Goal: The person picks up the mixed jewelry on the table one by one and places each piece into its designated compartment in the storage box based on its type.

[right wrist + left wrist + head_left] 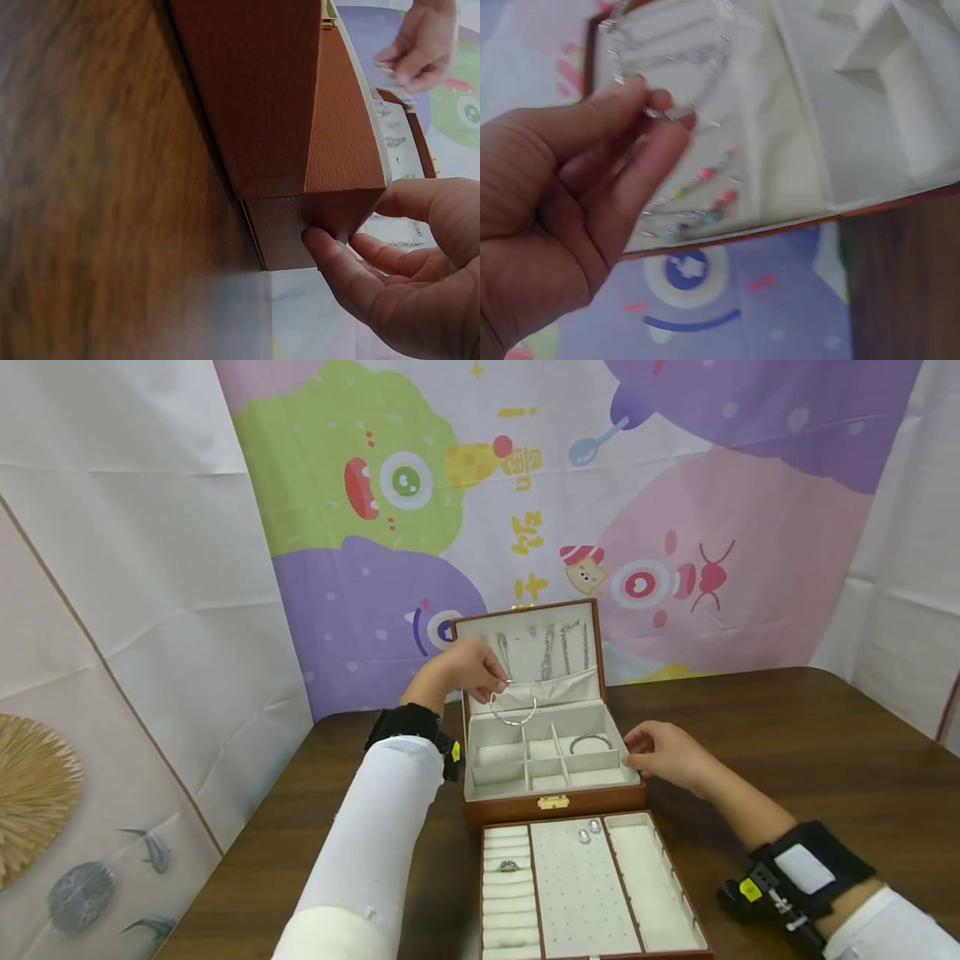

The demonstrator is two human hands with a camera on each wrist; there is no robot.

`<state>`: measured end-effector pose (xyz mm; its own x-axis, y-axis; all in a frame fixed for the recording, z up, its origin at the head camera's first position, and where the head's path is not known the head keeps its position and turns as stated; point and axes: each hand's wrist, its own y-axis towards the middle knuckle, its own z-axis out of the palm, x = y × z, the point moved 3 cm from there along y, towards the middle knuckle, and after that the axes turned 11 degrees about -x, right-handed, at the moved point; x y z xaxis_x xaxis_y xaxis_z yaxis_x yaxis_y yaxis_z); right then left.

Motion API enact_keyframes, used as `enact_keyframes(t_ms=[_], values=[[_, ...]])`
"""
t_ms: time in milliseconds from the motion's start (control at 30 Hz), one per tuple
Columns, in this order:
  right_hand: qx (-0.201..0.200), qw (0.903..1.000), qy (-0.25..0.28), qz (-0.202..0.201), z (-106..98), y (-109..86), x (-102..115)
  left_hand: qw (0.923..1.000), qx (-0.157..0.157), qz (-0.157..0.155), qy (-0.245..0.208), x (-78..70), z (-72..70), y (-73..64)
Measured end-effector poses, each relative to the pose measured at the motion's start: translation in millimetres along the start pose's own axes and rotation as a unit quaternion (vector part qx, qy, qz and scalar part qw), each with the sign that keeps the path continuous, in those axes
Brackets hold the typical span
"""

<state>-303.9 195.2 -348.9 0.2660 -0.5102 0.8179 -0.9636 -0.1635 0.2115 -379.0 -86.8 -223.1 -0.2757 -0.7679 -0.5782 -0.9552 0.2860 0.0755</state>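
Note:
My left hand (474, 667) pinches a thin silver bracelet (513, 723) by its edge, in front of the raised lid (599, 652) of a brown jewelry box (510, 807). In the left wrist view the bracelet (720, 56) looks blurred, held between thumb and fingers. My right hand (671, 756) grips the box's right side wall; the right wrist view has its fingers (324, 244) against the brown leather side and another digit over the rim. Inside the divided box, a second bracelet (591, 737) lies in a rear right compartment. Necklaces (547, 652) hang inside the lid.
A lift-out tray (652, 885) lies before the box, with a ring (508, 866) in its ring rolls and two pearl earrings (584, 836) on the dotted panel. Everything stands on a dark wooden table (787, 735), with a cartoon-print cloth (525, 527) hanging behind.

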Motion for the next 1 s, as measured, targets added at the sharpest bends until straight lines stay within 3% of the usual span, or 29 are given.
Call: enact_keyframes(t_ms=[100,267,400,467,533,700,1000], values=[[-0.002,1.0000,0.004,0.002,1.3,-0.3,0.4,0.9963,0.020,-0.037,0.075,9.9,10.9,7.0],[-0.002,1.0000,-0.003,0.005,2.2,-1.5,-0.1,0.9759,0.066,-0.077,0.193,20.2,35.1,11.3],[-0.002,1.0000,-0.005,0.007,3.5,-1.7,-1.3,0.9502,0.060,-0.049,0.302,21.3,48.9,9.4],[-0.002,1.0000,-0.003,0.007,3.8,-1.4,-1.7,0.9376,0.035,-0.027,0.345,20.4,52.6,7.6],[-0.002,1.0000,-0.002,0.008,3.6,-0.6,-2.3,0.9303,0.009,-0.016,0.366,19.9,55.1,6.0],[-0.003,1.0000,-0.001,0.005,2.6,0.1,-1.4,0.9312,-0.017,-0.019,0.364,21.9,59.8,5.3],[0.000,1.0000,0.000,0.004,2.7,-0.6,-0.1,0.9376,-0.011,-0.044,0.345,28.4,65.3,6.4]])
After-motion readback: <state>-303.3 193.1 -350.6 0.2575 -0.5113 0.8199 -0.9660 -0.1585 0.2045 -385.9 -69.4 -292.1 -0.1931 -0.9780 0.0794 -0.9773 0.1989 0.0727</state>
